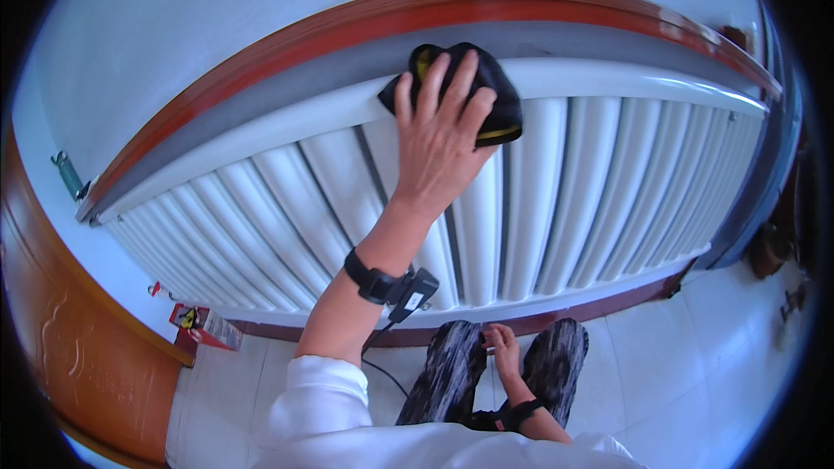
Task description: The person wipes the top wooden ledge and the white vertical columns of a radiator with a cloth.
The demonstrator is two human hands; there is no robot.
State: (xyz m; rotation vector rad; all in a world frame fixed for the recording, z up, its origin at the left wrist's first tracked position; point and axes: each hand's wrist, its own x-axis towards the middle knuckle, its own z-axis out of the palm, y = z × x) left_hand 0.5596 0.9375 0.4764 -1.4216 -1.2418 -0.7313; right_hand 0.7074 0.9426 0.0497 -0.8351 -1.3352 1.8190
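Note:
My left hand (440,124) is pressed on a folded black cloth (498,94) with yellow edging, its fingers bent over it. The cloth lies against the top rail of a white ribbed radiator (599,78), and part of it reaches above the rail. My thumb is hidden. Lower down, my right hand (505,348) hangs between my knees, holding nothing, with its fingers loosely bent and a little apart. A black strap with a small cabled device (414,293) is on my left wrist.
A red-brown wooden ledge (495,3) runs above the radiator. Left are a carved wooden door (85,312), a red box (212,329) on the tiled floor (658,352), and a green object (65,172) by the wall. A dark pot (769,251) stands at the right.

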